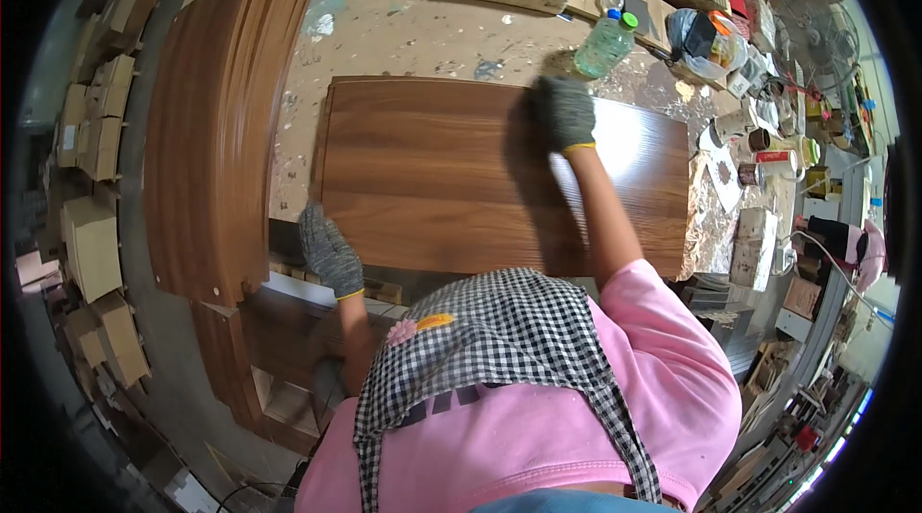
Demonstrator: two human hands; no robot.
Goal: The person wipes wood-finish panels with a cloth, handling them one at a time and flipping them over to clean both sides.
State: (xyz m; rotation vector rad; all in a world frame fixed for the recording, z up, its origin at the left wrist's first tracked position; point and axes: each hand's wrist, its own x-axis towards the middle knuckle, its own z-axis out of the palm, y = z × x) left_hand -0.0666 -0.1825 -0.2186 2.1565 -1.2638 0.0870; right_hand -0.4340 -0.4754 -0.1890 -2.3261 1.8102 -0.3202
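Brown panel (432, 177) flat on worktop (413, 37). Gloved left hand (331, 252) at panel's 8 o'clock corner, right hand (567, 114) at 1 o'clock edge; can't tell if either pinches. Lettered yellow tag (429, 322), 7 o'clock.

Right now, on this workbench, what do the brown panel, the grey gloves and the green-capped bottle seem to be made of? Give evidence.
Brown panel: wood or wood-look laminate, semi-gloss; streaked grain and bright glare.
Grey gloves: probably knitted yarn, matte; mottled surface, yellow cuff edges.
Green-capped bottle: likely plastic, smooth; see-through tinted walls, though glass is possible.
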